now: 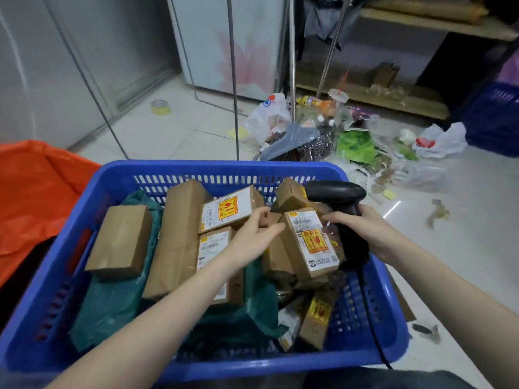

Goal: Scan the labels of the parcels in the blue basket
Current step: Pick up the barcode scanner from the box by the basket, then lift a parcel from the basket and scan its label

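Note:
A blue plastic basket [213, 170] in front of me holds several brown cardboard parcels and green mailer bags [112, 299]. My right hand [373, 231] grips a black handheld barcode scanner [341, 203], whose head points left over the parcels and whose cable runs down over the basket's right rim. Beside the scanner a labelled parcel [310, 242] stands tilted with its white and yellow label facing up. My left hand [255, 234] rests its fingertips against that parcel's upper left edge, fingers apart. Another labelled parcel [229, 210] lies just behind my left hand.
An orange bag [36, 189] lies left of the basket. Scattered plastic bags, bottles and litter [323, 127] cover the tiled floor behind it. Metal rack legs [233, 80] stand behind the basket. A tape roll [160, 107] lies far left. Another blue basket [494, 116] sits at the right edge.

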`<state>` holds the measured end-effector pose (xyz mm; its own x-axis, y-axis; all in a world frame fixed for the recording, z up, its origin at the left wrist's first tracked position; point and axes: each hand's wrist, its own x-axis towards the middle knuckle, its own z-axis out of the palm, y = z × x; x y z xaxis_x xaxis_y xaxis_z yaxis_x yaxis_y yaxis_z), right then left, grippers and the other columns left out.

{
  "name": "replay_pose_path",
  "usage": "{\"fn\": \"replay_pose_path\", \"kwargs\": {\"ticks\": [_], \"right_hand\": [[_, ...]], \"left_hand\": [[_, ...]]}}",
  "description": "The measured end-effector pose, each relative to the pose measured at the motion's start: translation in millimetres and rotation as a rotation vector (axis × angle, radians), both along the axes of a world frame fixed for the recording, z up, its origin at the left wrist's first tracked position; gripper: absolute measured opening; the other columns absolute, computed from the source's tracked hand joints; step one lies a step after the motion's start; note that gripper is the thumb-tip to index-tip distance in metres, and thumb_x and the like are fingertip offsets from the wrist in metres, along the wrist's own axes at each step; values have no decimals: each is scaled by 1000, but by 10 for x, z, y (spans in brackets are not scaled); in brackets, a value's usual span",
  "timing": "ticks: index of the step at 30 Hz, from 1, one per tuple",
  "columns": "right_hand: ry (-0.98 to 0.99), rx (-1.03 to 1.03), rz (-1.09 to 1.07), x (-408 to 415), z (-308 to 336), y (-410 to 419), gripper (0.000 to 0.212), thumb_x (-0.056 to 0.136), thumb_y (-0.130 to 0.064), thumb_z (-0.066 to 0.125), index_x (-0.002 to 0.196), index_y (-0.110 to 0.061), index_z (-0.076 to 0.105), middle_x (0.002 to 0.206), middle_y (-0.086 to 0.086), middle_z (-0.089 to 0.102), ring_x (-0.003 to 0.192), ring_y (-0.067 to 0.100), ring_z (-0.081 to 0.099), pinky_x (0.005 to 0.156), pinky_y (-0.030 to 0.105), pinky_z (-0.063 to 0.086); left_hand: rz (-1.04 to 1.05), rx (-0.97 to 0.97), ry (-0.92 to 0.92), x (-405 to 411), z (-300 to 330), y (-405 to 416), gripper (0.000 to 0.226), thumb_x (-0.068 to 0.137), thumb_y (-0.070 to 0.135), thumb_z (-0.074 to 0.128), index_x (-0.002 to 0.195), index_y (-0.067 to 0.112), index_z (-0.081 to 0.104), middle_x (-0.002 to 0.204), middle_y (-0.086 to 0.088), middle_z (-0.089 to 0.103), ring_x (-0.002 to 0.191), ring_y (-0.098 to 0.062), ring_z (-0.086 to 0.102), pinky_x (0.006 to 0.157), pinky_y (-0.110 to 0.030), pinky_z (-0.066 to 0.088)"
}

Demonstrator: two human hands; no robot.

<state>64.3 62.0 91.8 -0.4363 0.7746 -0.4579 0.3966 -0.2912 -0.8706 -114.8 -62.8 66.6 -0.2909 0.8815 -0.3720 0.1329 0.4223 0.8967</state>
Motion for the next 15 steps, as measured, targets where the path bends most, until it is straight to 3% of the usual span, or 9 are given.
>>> {"fn": "replay_pose_path", "kwargs": {"ticks": [2,5,8,10,12,15], "right_hand": [[-53,-16,1,73,-164,72,29,79,-18,73,105,-7,67,98,15,75,90,28,71,89,42,55],[-75,-66,9,116,-391,114,30,78,-22,75,105,-12,68,99,10,76,94,26,71,91,41,54],[-46,-124,3,105,-525,104,28,81,-22,72,107,-14,66,99,7,75,92,21,71,85,35,55],[-33,-158,18,91,-558,96,27,82,-23,72,107,-16,65,100,7,75,92,21,71,84,34,55],[-12,-173,34,71,-535,82,29,81,-23,72,109,-15,65,101,8,75,94,22,71,85,35,55],[20,-152,54,24,-411,42,31,80,-24,72,109,-16,66,102,7,75,95,22,71,84,35,56]], "left_hand": [[2,-60,-35,90,-157,118,62,91,43,55,145,26,29,145,-2,43,121,-13,46,95,-26,33],[3,-138,-55,191,-336,252,68,90,44,55,148,23,25,148,-2,40,131,-17,42,102,-30,34],[-6,-151,-73,252,-436,313,57,93,38,54,144,21,34,128,9,47,118,-7,43,98,-23,31],[-31,-152,-71,277,-473,326,60,89,45,55,142,19,40,132,14,44,119,-3,42,98,-19,31],[-55,-129,-37,287,-520,328,79,79,58,57,147,25,34,147,6,38,126,-7,43,106,-26,33],[-24,-102,-56,256,-463,307,84,78,57,60,149,42,18,146,3,39,126,-14,48,106,-38,42]]}}
